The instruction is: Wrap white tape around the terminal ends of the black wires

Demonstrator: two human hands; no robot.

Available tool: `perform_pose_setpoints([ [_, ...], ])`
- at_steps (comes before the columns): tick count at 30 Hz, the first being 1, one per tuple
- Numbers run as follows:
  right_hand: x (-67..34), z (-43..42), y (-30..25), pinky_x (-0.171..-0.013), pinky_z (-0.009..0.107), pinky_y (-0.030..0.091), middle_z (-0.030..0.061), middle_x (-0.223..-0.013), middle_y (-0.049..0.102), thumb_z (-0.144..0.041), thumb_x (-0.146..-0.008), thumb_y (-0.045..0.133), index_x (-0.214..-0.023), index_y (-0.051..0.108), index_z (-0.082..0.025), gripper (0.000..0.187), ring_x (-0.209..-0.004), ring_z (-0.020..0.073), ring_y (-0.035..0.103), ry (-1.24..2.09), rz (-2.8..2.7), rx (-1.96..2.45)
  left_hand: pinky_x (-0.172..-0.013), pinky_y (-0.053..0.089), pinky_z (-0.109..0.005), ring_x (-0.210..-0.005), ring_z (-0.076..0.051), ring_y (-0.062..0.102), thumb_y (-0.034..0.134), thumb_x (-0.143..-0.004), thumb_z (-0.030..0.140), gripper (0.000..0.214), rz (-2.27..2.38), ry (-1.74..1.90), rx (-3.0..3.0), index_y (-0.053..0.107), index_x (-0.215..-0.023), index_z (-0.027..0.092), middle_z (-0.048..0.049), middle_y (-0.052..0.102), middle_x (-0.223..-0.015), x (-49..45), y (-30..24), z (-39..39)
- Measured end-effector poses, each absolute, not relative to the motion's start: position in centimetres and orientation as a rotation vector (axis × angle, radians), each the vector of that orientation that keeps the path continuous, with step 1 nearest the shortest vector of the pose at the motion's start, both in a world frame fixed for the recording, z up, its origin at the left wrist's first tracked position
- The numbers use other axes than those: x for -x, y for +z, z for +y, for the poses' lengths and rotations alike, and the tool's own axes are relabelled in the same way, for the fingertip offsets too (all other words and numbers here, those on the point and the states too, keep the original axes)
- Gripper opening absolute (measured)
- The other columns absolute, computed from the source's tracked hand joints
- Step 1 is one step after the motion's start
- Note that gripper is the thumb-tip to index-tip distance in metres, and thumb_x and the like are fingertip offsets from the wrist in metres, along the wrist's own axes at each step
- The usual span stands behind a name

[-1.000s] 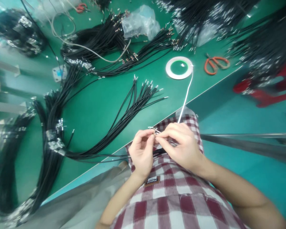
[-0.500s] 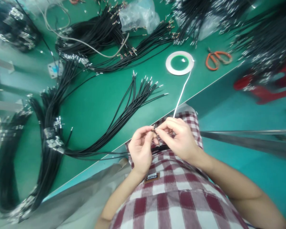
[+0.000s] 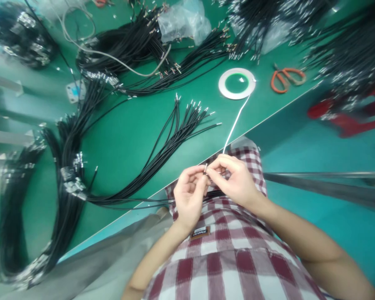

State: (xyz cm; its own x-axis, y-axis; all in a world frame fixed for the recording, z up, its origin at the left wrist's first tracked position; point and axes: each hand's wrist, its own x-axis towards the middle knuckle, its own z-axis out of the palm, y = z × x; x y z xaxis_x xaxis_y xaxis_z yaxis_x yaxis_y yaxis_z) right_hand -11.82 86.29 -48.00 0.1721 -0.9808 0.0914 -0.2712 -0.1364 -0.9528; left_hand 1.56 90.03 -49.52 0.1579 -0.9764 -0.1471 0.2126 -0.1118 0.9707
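Above my lap, my left hand (image 3: 190, 193) is closed in a pinch on a black cable, whose small light tip (image 3: 206, 166) sticks up between thumb and forefinger. Close against it, my right hand (image 3: 234, 179) pinches the narrow white tape (image 3: 235, 125). That tape runs from a flat white roll (image 3: 222, 86) on the table down into my right fingers. How the tape lies on the cable is hidden by my fingertips. Black cables (image 3: 162, 156) with bare metal ends lie to the left, and a few pass under my left hand onto my checked apron (image 3: 228, 262).
Orange-handled snips (image 3: 279, 82) lie right of the roll. Bundled black cables (image 3: 71, 137) fill the left side of the green table (image 3: 118, 133), with more heaps and a clear plastic bag (image 3: 184, 23) at the back. A red object (image 3: 346, 121) sits beyond the table edge at right.
Both hands stay together, with my left hand shifted slightly right. More of the light tip shows above my left fingers. The tape's lower end has moved a little left.
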Motion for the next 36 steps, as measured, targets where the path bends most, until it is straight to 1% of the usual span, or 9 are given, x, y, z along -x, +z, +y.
perform_pose_setpoints([
  [2,12.2,86.4,-48.0,-0.065,0.027,0.042,-0.0015,-0.072,0.064,-0.010,-0.089,0.063,-0.073,0.064,-0.018,0.017,-0.067,0.0115,0.056,-1.029,1.222,1.614,-0.061,0.050,-0.017,-0.070,-0.009,0.062,0.078,-0.080,0.019,0.029,-0.835,-1.287,-1.210,0.063,-0.105,0.019,-0.0017,0.065,-0.085,-1.7,-49.4,90.0],
  [4,12.6,86.4,-47.8,-0.070,0.029,0.043,-0.0016,-0.073,0.065,-0.011,-0.090,0.064,-0.076,0.066,-0.018,0.016,-0.070,0.0120,0.058,-1.018,1.199,1.657,-0.057,0.048,-0.016,-0.063,-0.006,0.058,0.079,-0.078,0.017,0.026,-0.780,-1.359,-1.195,0.061,-0.097,0.019,-0.0005,0.064,-0.086,-1.9,-49.2,90.0],
  [6,12.9,86.4,-47.7,-0.075,0.030,0.043,-0.0011,-0.076,0.068,-0.012,-0.091,0.064,-0.079,0.069,-0.018,0.013,-0.074,0.0127,0.061,-1.009,1.154,1.689,-0.048,0.042,-0.015,-0.052,-0.004,0.052,0.077,-0.080,0.018,0.019,-0.714,-1.452,-1.178,0.061,-0.088,0.017,0.0013,0.062,-0.077,-2.1,-48.9,89.9],
  [8,13.1,86.3,-47.6,-0.077,0.031,0.044,-0.0002,-0.079,0.069,-0.012,-0.090,0.066,-0.084,0.072,-0.018,0.011,-0.076,0.0132,0.062,-1.027,1.102,1.685,-0.046,0.040,-0.016,-0.047,-0.005,0.051,0.077,-0.080,0.019,0.016,-0.647,-1.520,-1.155,0.061,-0.085,0.016,0.0027,0.059,-0.066,-2.2,-48.5,89.7],
  [12,13.0,86.0,-47.6,-0.072,0.030,0.048,0.0008,-0.077,0.068,-0.013,-0.088,0.068,-0.084,0.075,-0.019,0.010,-0.073,0.0138,0.063,-1.097,1.068,1.611,-0.046,0.041,-0.018,-0.045,-0.007,0.051,0.079,-0.078,0.022,0.018,-0.550,-1.593,-1.134,0.064,-0.083,0.015,0.0034,0.057,-0.055,-2.3,-47.9,89.4],
  [20,12.5,85.9,-47.4,-0.058,0.026,0.044,-0.0008,-0.070,0.062,-0.016,-0.087,0.068,-0.080,0.076,-0.019,0.010,-0.063,0.0111,0.056,-1.041,1.138,1.561,-0.042,0.039,-0.018,-0.043,-0.006,0.046,0.081,-0.076,0.029,0.023,-0.452,-1.674,-1.112,0.065,-0.079,0.014,0.0029,0.055,-0.056,-2.3,-47.9,89.3],
  [28,12.2,85.7,-47.4,-0.058,0.024,0.043,-0.0004,-0.072,0.061,-0.016,-0.087,0.068,-0.083,0.077,-0.017,0.010,-0.065,0.0106,0.055,-0.986,1.092,1.489,-0.037,0.036,-0.016,-0.038,-0.004,0.044,0.079,-0.079,0.031,0.025,-0.374,-1.760,-1.023,0.063,-0.076,0.012,0.0013,0.059,-0.062,-2.4,-48.1,89.3],
  [32,12.2,85.6,-47.4,-0.059,0.025,0.043,-0.0002,-0.073,0.061,-0.015,-0.087,0.067,-0.084,0.076,-0.017,0.010,-0.067,0.0111,0.055,-0.979,1.067,1.508,-0.034,0.035,-0.014,-0.032,-0.003,0.038,0.070,-0.088,0.033,0.027,-0.352,-1.918,-0.916,0.059,-0.075,0.013,0.0051,0.050,-0.056,-3.1,-48.5,89.3],
  [36,12.3,85.2,-47.6,-0.064,0.028,0.046,-0.0001,-0.073,0.061,-0.016,-0.088,0.065,-0.083,0.074,-0.018,0.011,-0.069,0.0125,0.056,-0.985,0.993,1.562,-0.029,0.030,-0.013,-0.028,-0.002,0.021,0.064,-0.091,0.028,0.022,-0.267,-2.198,-0.758,0.055,-0.076,0.014,0.0101,0.036,-0.049,-4.2,-48.7,88.9],
])
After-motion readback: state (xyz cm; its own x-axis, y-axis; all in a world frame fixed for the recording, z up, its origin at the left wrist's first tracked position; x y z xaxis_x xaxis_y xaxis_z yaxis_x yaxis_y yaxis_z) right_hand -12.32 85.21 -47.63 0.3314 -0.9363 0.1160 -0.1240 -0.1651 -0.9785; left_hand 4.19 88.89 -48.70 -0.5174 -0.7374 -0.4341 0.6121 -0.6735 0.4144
